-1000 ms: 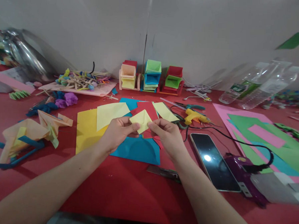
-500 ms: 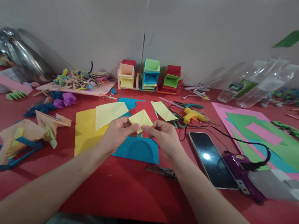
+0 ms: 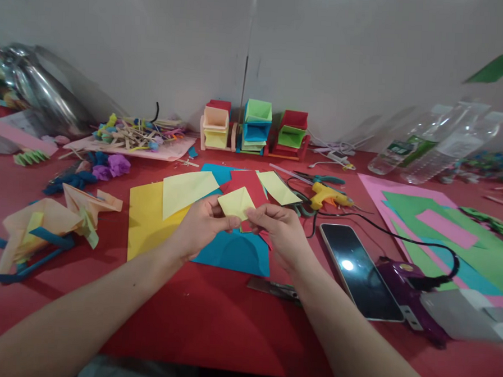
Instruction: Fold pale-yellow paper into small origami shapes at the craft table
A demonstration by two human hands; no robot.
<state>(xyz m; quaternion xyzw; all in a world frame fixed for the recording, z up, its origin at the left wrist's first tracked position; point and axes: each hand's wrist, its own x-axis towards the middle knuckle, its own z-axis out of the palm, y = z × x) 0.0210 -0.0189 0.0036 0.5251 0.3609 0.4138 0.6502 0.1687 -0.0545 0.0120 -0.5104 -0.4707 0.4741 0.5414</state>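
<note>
Both my hands pinch a small folded pale-yellow paper (image 3: 235,202) held just above the red table. My left hand (image 3: 201,226) grips its lower left edge with thumb and fingers closed. My right hand (image 3: 282,230) grips its lower right corner, fingers curled. Under the hands lie a blue sheet (image 3: 235,252), a red sheet (image 3: 247,182) and a yellow sheet (image 3: 145,219). Two more pale-yellow pieces (image 3: 187,189) lie on these sheets behind my hands.
A phone (image 3: 359,270) and a purple device with a black cord (image 3: 410,287) lie right. A yellow glue gun (image 3: 329,197), scissors (image 3: 323,179), stacked paper boxes (image 3: 254,129), bottles (image 3: 439,145), a craft-stick pile (image 3: 138,135) and coloured sheets (image 3: 447,232) surround the work area.
The pale-yellow paper has been turned slightly and lowered a little between my fingers. My right thumb has slid closer to the left hand along its lower edge.
</note>
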